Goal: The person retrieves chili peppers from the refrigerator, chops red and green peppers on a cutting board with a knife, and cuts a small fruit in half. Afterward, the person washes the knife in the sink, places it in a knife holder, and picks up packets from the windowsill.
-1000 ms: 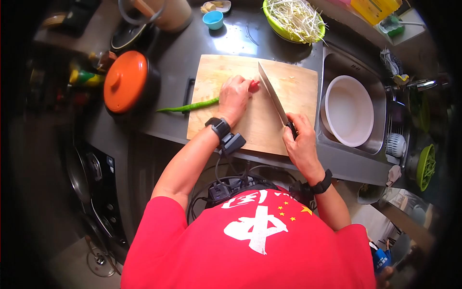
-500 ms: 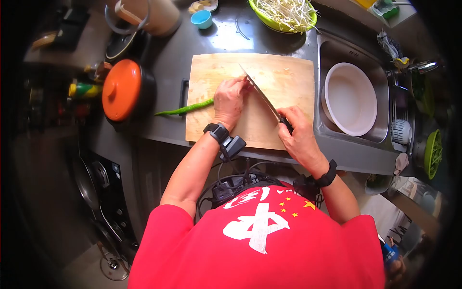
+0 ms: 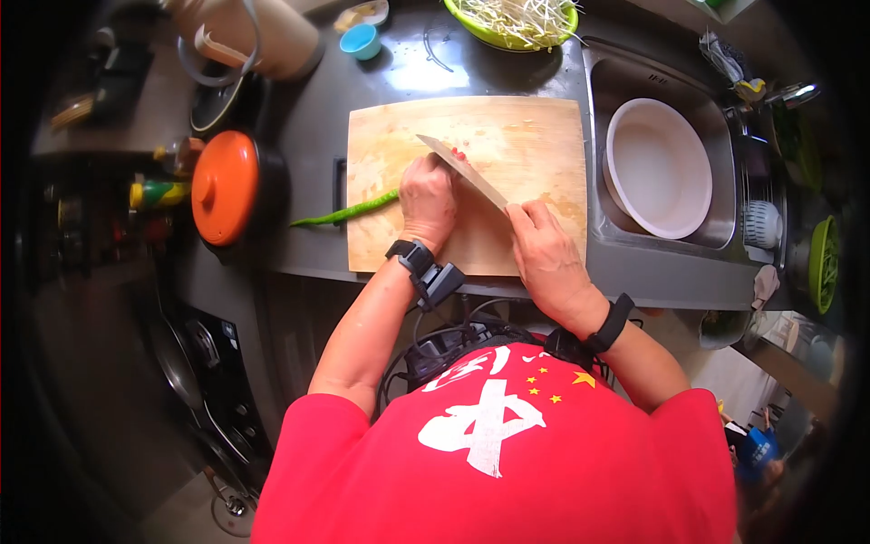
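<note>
A kitchen knife (image 3: 476, 179) slants across the wooden cutting board (image 3: 535, 127), its tip pointing to the far left. My right hand (image 3: 551, 258) is closed around its handle, which the fingers mostly cover. My left hand (image 3: 429, 201) is curled on the board, knuckles close against the near side of the blade. A long green chili pepper (image 3: 349, 212) runs from under this hand out past the board's left edge; the palm and fingers hide its other end. Small red pieces (image 3: 459, 153) lie just beyond the blade.
Left of the board stands a pot with an orange lid (image 3: 223, 188). Behind are a small blue bowl (image 3: 361, 42) and a green basin of bean sprouts (image 3: 517, 34). A pale basin (image 3: 657, 168) sits in the steel sink (image 3: 598, 86) on the right.
The knife has turned flatter, its tip swinging left toward my left hand's fingers. My right hand has shifted slightly toward the left. Red pieces now show beyond the blade.
</note>
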